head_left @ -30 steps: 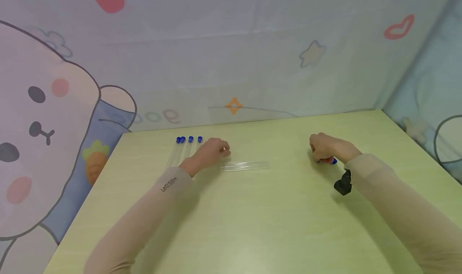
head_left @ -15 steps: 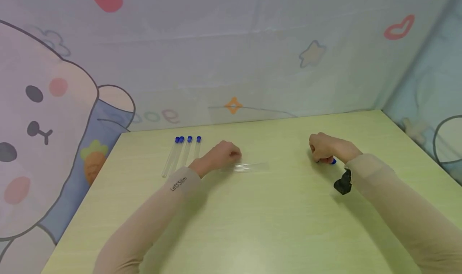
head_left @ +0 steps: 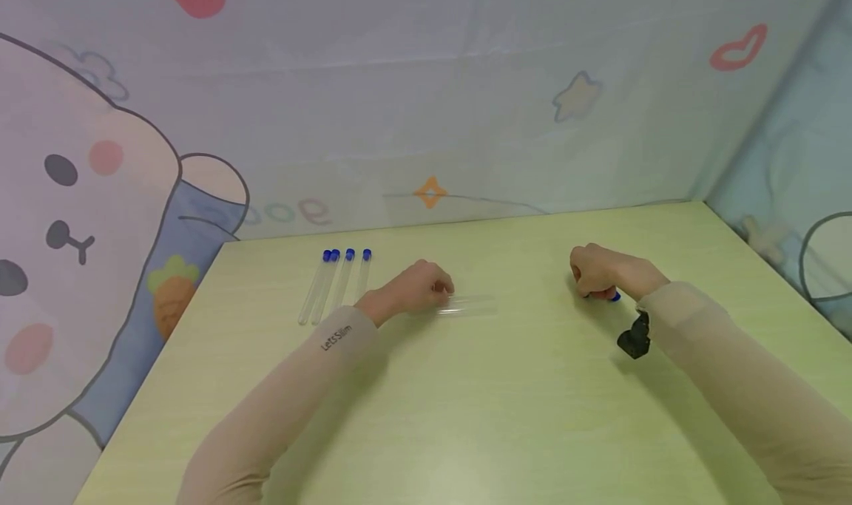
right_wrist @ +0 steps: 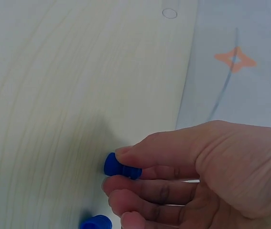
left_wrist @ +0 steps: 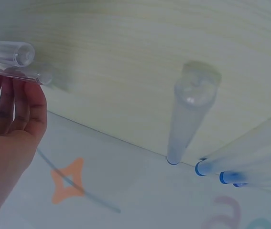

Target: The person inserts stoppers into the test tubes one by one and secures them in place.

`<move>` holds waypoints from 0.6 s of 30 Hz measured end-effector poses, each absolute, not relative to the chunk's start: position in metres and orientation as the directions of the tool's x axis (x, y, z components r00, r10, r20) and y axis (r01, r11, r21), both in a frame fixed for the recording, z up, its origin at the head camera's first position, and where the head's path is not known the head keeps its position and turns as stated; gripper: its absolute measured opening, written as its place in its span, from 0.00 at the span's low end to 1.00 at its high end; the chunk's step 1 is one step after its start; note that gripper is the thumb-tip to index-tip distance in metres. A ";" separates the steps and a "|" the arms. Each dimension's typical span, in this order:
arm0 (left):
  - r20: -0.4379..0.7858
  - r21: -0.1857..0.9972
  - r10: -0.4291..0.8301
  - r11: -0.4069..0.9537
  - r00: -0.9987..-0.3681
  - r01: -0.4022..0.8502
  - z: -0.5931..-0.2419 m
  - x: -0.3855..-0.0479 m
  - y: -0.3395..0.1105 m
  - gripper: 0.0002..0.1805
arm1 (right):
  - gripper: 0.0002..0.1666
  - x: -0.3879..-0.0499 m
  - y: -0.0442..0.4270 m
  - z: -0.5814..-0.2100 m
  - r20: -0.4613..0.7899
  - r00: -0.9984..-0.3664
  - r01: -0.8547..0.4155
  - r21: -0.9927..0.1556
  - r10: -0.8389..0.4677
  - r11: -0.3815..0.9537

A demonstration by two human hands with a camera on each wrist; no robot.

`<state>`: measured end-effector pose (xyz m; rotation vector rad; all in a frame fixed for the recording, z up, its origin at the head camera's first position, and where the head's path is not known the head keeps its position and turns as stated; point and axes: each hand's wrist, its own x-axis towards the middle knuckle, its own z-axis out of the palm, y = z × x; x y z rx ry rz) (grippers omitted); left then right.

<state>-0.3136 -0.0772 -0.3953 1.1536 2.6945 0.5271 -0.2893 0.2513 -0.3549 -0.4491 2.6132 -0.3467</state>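
Two clear glass tubes lie side by side near the middle of the table. My left hand is at their left end; in the left wrist view its fingertips reach the side of the nearer tube, with thumb and fingers spread apart. Over on the right, my right hand pinches a small blue stopper between thumb and forefinger, just above the table. Another blue stopper rests on the table below those fingers. The rest of it is cut off by the frame.
Several clear tubes with blue stoppers lie in a row on the left of the pale wooden table. A printed cloth stands behind it. A black device hangs at my right wrist.
My left hand has moved right and slightly toward me, from the stoppered tubes to over the left end of the two loose tubes. The right hand stays in place.
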 end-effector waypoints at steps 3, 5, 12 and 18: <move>-0.029 0.373 0.714 0.657 -0.700 0.655 -0.395 -0.314 -0.074 0.14 | 0.18 -0.290 0.252 -0.356 -0.391 -0.841 -0.265 -0.303 -0.374 0.915; -0.038 0.359 0.710 0.666 -0.703 0.653 -0.395 -0.314 -0.072 0.17 | 0.18 -0.290 0.253 -0.357 -0.378 -0.844 -0.278 -0.297 -0.380 0.914; 0.022 0.281 0.691 0.689 -0.722 0.668 -0.390 -0.312 -0.071 0.23 | 0.13 -0.291 0.254 -0.357 -0.319 -0.854 -0.314 -0.317 -0.412 0.895; 0.112 0.263 0.663 0.699 -0.740 0.666 -0.382 -0.309 -0.074 0.20 | 0.11 -0.293 0.251 -0.358 -0.153 -0.882 -0.370 -0.359 -0.446 0.857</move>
